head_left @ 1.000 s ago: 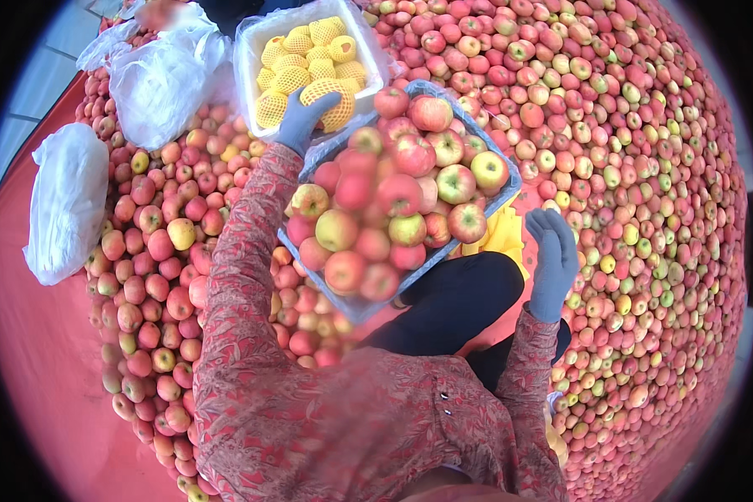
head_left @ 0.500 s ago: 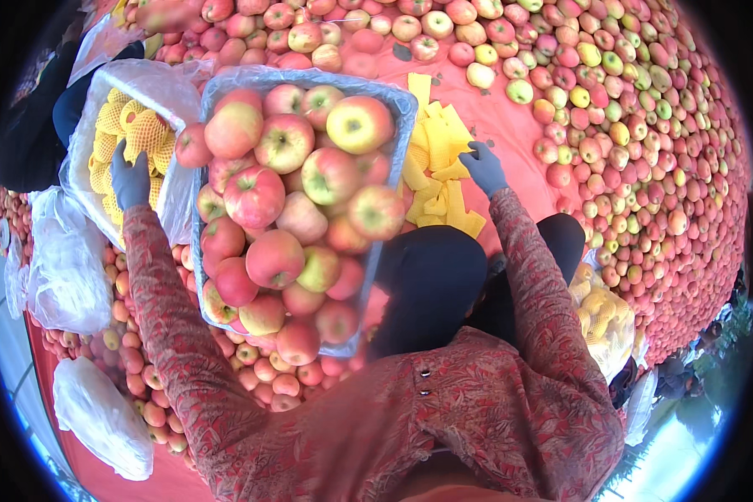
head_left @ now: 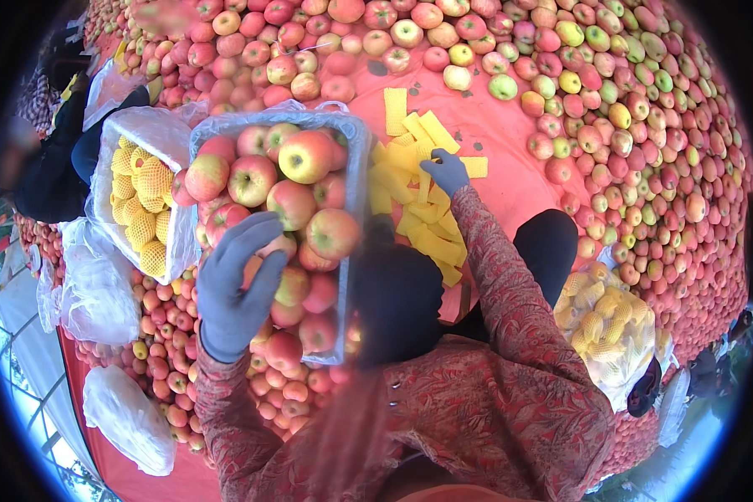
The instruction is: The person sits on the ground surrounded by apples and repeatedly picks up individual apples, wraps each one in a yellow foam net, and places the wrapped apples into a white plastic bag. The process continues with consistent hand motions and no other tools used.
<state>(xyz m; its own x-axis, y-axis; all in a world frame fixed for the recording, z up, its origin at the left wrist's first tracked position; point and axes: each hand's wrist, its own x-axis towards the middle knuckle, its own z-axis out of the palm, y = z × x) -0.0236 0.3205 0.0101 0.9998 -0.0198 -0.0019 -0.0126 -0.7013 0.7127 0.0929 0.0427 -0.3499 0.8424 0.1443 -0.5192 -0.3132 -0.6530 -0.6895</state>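
My left hand (head_left: 237, 289), in a grey glove, is over the left side of a blue-lined crate (head_left: 356, 180) heaped with red-yellow apples (head_left: 291, 205). Its fingers curve and stand apart from the thumb, close to an apple (head_left: 281, 244) it partly covers. My gloved right hand (head_left: 448, 172) is at a loose pile of flat yellow foam net sleeves (head_left: 433, 243). Thumb and fingertips come together there on a sleeve (head_left: 424, 186), mostly hidden by the hand. To the left, a white plastic-lined box (head_left: 178, 151) holds apples in yellow foam nets (head_left: 152, 180).
A large heap of loose apples (head_left: 644, 192) spreads along the right and far side on a red sheet (head_left: 494, 125). A clear bag of net-wrapped fruit (head_left: 607, 326) sits by my right knee. Plastic bags (head_left: 130, 418) lie at left, and a person in dark clothes (head_left: 54, 167) is at far left.
My left hand has left the white box and come back over the apple crate. My right hand has shifted left onto the foam sleeves. The whole view has tilted slightly.
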